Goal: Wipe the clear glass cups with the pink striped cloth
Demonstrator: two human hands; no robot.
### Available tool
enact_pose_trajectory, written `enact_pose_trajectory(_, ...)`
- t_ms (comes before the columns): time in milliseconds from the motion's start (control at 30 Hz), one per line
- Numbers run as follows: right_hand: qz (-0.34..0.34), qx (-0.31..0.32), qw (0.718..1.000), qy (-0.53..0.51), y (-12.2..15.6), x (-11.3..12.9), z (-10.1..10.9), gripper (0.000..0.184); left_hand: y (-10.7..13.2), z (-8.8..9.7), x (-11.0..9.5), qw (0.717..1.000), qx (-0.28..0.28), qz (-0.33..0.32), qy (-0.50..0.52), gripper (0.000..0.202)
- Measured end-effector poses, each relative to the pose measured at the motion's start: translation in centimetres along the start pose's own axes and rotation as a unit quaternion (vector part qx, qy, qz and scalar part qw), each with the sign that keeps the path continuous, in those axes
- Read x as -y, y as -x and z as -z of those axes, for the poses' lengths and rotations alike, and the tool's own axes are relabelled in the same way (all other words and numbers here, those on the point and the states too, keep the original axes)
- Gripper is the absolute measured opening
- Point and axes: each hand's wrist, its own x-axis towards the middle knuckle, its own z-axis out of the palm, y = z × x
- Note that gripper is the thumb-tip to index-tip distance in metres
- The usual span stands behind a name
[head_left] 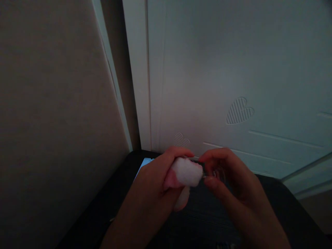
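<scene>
My left hand [155, 183] is wrapped round a small pink and white plush toy [188, 172], its soft white end pointing right. A paler rounded part of the toy hangs below my left fingers. Close by on the right, my right hand [230, 183] pinches a small shiny metal piece [204, 176] at the tip of the plush. A thin clear loop [221, 174] shows inside the curl of my right fingers. Dim light and my fingers hide the exact shape of the metal piece.
Beneath my hands lies a dark surface [202, 221]. A light blue flat item [145, 162] is partly behind my left hand. A pale panel [194, 86] with embossed hearts stands at the back, and a brownish wall [59, 103] rises on the left.
</scene>
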Motion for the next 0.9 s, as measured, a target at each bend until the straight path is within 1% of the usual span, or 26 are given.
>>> enact_pose_trajectory(67, 0.005, 0.005, 1.000, -0.004, -0.07, 0.06, -0.15, 0.026, 0.08, -0.15, -0.01, 1.000, 0.009, 0.011, 0.004, 0.038)
enact_pose_trajectory(167, -0.007, 0.024, 1.000, -0.005, -0.19, 0.11, -0.43, 0.028, 0.24, -0.32, 0.11, 0.999, 0.016, 0.033, 0.002, 0.039)
enact_pose_trajectory(267, -0.017, 0.033, 0.999, 0.006, -0.26, 0.02, -0.51, 0.028, 0.20, -0.42, 0.28, 1.000, 0.010, 0.017, -0.004, 0.044)
enact_pose_trajectory(333, -0.009, 0.032, 0.999, 0.014, -0.26, -0.06, -0.41, 0.027, 0.06, -0.47, 0.33, 1.000, 0.008, 0.008, -0.002, 0.044)
enact_pose_trajectory(533, 0.003, 0.033, 0.999, 0.023, -0.24, -0.15, -0.06, 0.025, 0.05, -0.42, 0.02, 1.000, 0.010, 0.013, -0.004, 0.045)
enact_pose_trajectory(667, 0.011, 0.030, 0.999, 0.036, -0.22, -0.12, -0.06, 0.023, 0.31, -0.27, -0.06, 1.000, 0.015, 0.025, -0.001, 0.041)
enact_pose_trajectory(800, 0.007, 0.031, 0.999, 0.043, -0.09, -0.19, 0.01, 0.024, 0.31, -0.30, 0.20, 1.000, 0.010, 0.012, 0.006, 0.042)
enact_pose_trajectory(900, 0.009, 0.032, 0.998, 0.050, -0.06, -0.29, 0.02, 0.025, 0.21, -0.33, 0.27, 1.000, 0.010, 0.015, 0.005, 0.041)
